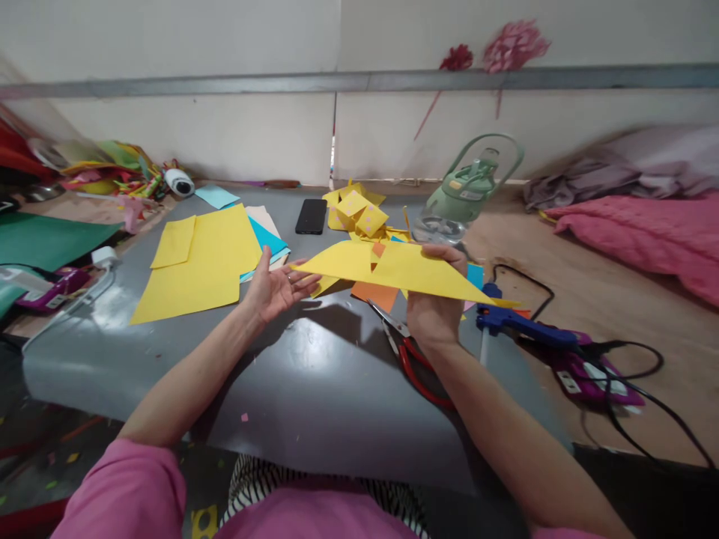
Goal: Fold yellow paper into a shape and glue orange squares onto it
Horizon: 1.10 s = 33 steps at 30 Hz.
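Observation:
My right hand (435,311) grips a yellow craft sheet (416,268), thumb on top and fingers beneath. The sheet, felt or paper, is held up over the table, has a notch in its far edge and tapers to a point at each end. My left hand (278,288) is palm up with fingers stretched out, at the sheet's left tip; whether they touch it I cannot tell. Below my right hand lie red-handled scissors (413,363), partly hidden by the wrist. An orange piece (377,294) shows under the sheet.
Large yellow sheets (207,269) lie left, beside blue pieces (267,238). A black phone (311,216), yellow folded pieces (359,212) and a green bottle (457,191) stand towards the back. At right are a blue glue gun (522,326) and a purple power strip (589,378) with loose cables.

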### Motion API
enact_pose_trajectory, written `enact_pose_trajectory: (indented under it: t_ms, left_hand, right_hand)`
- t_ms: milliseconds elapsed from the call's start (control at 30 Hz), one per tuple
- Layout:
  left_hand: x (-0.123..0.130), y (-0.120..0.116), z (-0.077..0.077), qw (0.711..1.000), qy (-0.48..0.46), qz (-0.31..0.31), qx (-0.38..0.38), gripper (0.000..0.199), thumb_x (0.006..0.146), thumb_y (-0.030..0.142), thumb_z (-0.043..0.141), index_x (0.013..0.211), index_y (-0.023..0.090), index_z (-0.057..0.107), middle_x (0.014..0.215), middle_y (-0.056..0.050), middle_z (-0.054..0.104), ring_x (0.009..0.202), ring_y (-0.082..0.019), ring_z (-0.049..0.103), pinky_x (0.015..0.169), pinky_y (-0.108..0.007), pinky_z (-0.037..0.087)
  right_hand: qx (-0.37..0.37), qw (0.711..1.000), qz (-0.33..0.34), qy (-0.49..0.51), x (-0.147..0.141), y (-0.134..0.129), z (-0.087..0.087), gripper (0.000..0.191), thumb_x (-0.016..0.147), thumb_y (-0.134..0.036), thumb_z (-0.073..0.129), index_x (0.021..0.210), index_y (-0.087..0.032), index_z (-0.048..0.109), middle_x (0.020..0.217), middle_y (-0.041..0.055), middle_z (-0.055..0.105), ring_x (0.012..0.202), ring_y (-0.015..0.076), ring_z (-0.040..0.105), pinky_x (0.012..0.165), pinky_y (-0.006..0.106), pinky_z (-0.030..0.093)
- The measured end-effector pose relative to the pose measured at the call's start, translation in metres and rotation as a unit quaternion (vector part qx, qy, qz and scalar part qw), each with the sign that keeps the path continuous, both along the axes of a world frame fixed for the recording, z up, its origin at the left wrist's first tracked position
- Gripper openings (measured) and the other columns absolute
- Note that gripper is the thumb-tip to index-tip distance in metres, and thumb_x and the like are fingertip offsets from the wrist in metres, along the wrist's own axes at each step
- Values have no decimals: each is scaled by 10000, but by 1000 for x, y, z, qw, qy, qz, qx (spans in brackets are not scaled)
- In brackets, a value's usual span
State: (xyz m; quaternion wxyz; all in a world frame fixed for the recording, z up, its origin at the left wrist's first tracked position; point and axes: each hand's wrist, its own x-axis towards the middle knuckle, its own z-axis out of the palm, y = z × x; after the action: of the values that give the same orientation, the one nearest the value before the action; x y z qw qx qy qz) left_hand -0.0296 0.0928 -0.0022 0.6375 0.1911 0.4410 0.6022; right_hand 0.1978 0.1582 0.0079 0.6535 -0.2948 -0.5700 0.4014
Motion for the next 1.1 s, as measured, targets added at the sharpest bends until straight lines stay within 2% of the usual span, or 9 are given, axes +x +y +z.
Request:
enact_pose_trajectory:
  t_ms: [100, 167, 200, 300, 400, 567, 667, 900, 1100]
  left_hand:
    - [9, -4, 0, 992, -3, -121, -26, 720, 893, 746, 432, 1038, 95, 707, 1131, -231, 737, 969, -249, 728, 838, -327, 596]
    - [16, -8, 0, 978, 15, -206, -31, 617, 901, 659, 539, 1046, 88, 725, 1160, -233, 733, 922, -239, 734, 820, -337, 597]
    - [19, -9, 0, 975, 27, -219, -22, 519, 900, 584, 606, 1027, 96, 731, 1146, -219, 741, 905, -226, 735, 821, -332, 595]
    - [20, -11, 1, 985, 48, -166, 16, 241, 875, 353, 725, 938, 121, 731, 980, -136, 771, 811, -167, 726, 800, -291, 591]
    - [13, -9, 2, 992, 58, -112, 23, 123, 882, 248, 714, 903, 127, 712, 845, -71, 756, 697, -119, 698, 725, -247, 587]
    - [6, -6, 3, 991, 74, -100, 43, 164, 895, 263, 706, 953, 109, 706, 880, -82, 761, 737, -127, 717, 752, -258, 589]
    - [8, -7, 3, 990, 94, -98, 47, 165, 873, 261, 729, 969, 130, 699, 904, -74, 768, 760, -125, 721, 770, -264, 583]
    - [7, -11, 22, 982, 158, -71, 80, 195, 822, 281, 763, 946, 155, 681, 799, -25, 749, 726, -124, 717, 742, -251, 581]
    - [8, -17, 26, 980, 184, -64, 30, 90, 813, 224, 696, 863, 158, 661, 692, -14, 707, 627, -115, 675, 730, -275, 576]
  right_hand:
    - [27, 999, -6, -15, 0, 1, -5, 222, 831, -417, 656, 977, -296, 542, 1110, 58, 666, 1043, 251, 657, 930, 429, 533]
    - [62, 996, 9, -56, 1, -2, -9, 156, 860, -402, 652, 946, -288, 591, 1102, 59, 676, 1084, 260, 644, 959, 432, 519]
    - [89, 991, 21, -94, 1, -3, -11, 130, 871, -388, 653, 940, -284, 619, 1103, 61, 680, 1099, 262, 639, 965, 431, 516]
    - [162, 958, 52, -230, 2, -8, -16, 89, 931, -311, 596, 940, -278, 679, 1116, 66, 695, 1088, 245, 650, 949, 419, 530]
    - [167, 940, 86, -285, 1, -10, -17, 184, 973, -263, 515, 960, -280, 698, 1098, 60, 718, 1056, 223, 669, 911, 408, 557]
    - [24, 970, 98, -222, -2, -12, -14, 199, 989, -392, 537, 1087, -270, 659, 1118, 49, 709, 957, 185, 675, 817, 362, 576]
    - [-26, 976, 97, -192, -1, -11, -11, 252, 970, -472, 568, 1090, -265, 646, 1078, 40, 716, 972, 186, 667, 776, 340, 570]
    - [-54, 966, 178, -179, -1, -11, -5, 463, 890, -644, 613, 1139, -253, 614, 1065, 47, 706, 969, 189, 666, 759, 325, 558]
    - [-96, 941, 244, -215, -2, -16, -1, 476, 886, -661, 604, 1117, -246, 632, 964, 11, 672, 832, 152, 641, 755, 302, 554]
